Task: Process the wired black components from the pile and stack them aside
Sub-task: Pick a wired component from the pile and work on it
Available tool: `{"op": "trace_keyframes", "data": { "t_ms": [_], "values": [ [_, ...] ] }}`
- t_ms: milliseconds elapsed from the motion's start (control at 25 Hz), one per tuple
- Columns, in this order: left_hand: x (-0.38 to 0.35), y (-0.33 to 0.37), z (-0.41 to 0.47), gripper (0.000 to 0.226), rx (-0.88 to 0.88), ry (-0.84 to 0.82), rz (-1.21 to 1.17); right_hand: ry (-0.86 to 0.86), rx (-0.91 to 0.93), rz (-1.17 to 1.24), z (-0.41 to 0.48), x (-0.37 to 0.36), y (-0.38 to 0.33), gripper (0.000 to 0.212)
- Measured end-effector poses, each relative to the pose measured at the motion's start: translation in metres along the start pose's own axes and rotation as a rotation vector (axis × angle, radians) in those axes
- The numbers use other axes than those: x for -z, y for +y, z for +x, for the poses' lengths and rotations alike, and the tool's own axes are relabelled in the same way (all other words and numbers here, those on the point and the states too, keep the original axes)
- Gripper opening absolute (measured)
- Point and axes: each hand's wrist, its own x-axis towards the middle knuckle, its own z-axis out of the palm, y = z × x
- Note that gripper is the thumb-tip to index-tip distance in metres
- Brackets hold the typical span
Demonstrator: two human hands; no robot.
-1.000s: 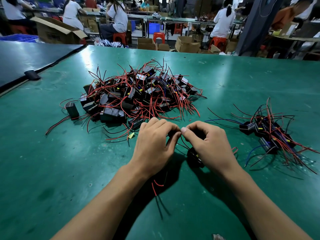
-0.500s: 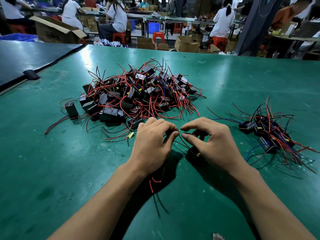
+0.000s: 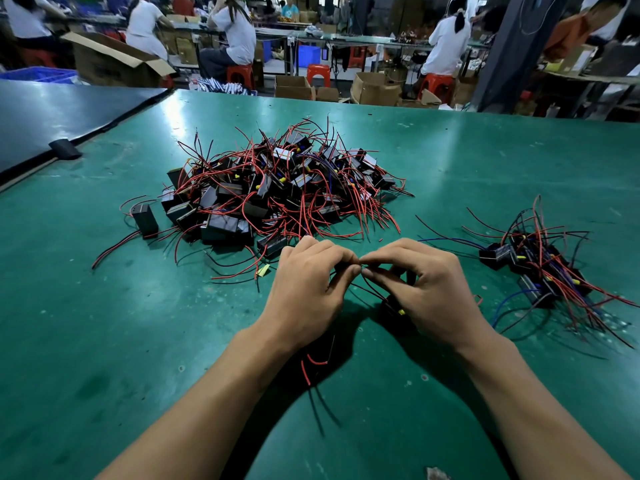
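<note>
The left hand (image 3: 308,289) and right hand (image 3: 426,292) pinch the leads (image 3: 367,286) of one black component (image 3: 393,307) lying on the bench (image 3: 104,341) under the right palm, between pile (image 3: 277,188) and finished stack (image 3: 533,268). Best worked with fingertips close, the body pinned steady.

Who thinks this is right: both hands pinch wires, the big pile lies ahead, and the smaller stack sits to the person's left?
Not quite. The head view shows the smaller stack to the person's right, not left; the rest holds.
</note>
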Motion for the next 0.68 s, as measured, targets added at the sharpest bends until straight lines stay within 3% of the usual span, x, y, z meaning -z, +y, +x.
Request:
{"op": "trace_keyframes", "data": {
  "t_ms": [520,680],
  "values": [
    [0.001,0.0,0.0,0.011,-0.081,0.031,0.031,-0.026,-0.018,-0.072,0.002,0.004,-0.013,0.008],
    [0.002,0.002,0.0,0.011,-0.157,0.107,0.109,-0.08,-0.274,0.096,0.004,0.001,-0.023,0.016]
  ]
}}
